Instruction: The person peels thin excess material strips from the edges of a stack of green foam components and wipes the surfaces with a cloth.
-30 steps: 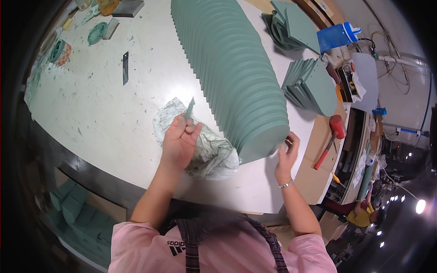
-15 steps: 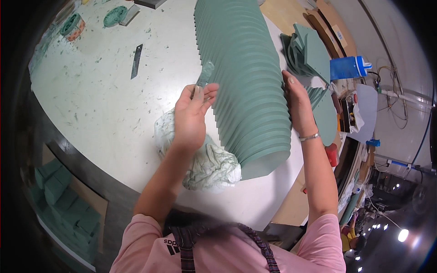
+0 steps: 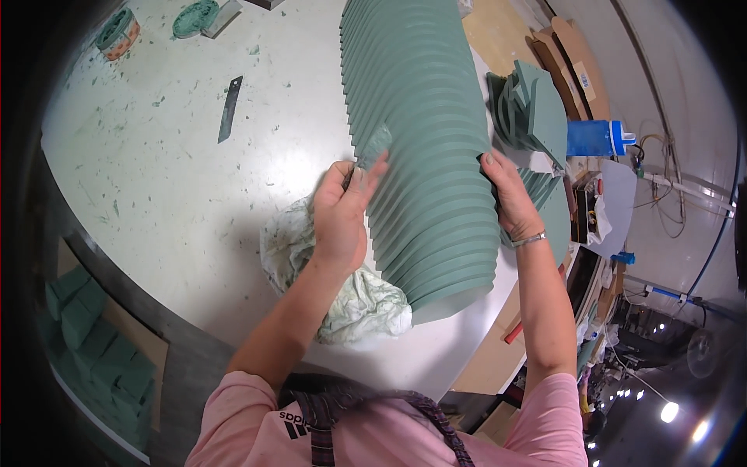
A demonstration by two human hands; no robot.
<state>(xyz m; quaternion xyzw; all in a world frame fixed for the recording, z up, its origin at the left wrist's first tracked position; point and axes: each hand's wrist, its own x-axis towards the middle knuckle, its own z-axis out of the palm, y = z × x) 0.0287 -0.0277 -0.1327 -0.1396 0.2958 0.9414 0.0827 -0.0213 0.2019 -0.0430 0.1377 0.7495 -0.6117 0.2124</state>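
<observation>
A long row of overlapping, fanned green boards (image 3: 424, 194) lies on the white table, running away from me. Between thumb and fingers of my left hand (image 3: 340, 214) is a thin, flat scraper blade (image 3: 379, 142) smeared with green; its tip is over the boards' left edges. My right hand (image 3: 515, 194) grips the right side of the row, thumb on the board edges, other fingers partly hidden. Beside my left wrist, a crumpled white cloth (image 3: 366, 307) with green stains lies against the row's near end.
A dark blade (image 3: 230, 109) lies on the table (image 3: 171, 202) among green crumbs. Farther left stand a tub (image 3: 118, 35) and a round lid (image 3: 194, 19) of green paste. Loose green boards (image 3: 545, 109) and a blue bottle (image 3: 595, 138) are at right. Green blocks (image 3: 101, 342) sit lower left.
My left hand has moved right with the scraper blade, which now overlaps the row's left edges. My right hand's thumb has come onto the boards' right edges. The view has shifted slightly.
</observation>
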